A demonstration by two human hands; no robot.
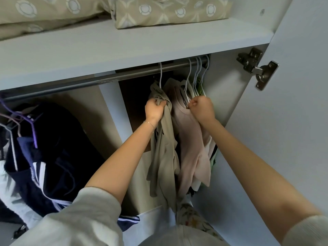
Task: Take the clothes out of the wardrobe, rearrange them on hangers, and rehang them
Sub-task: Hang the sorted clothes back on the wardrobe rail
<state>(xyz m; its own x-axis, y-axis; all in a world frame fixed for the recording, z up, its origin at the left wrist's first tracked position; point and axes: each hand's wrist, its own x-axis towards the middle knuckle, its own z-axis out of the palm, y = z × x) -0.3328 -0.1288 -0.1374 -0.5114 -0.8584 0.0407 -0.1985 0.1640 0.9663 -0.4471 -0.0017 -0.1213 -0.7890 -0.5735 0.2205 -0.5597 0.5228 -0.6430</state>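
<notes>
Left hand (154,110): arm stretched up, fingers bunched round khaki shirt (163,157) hanging on white hanger (161,75) from rail (124,75). Right hand (201,108): arm raised, fingers curled tight at pink shirt (191,148) collar; what they hold cannot be told.

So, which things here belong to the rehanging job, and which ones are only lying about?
For the job:
left hand, gripping the khaki garment
right hand, pinching the pink shirt at its collar
white hangers on the rail

Just lying about:
patterned bedding on the top shelf
door hinge
</notes>
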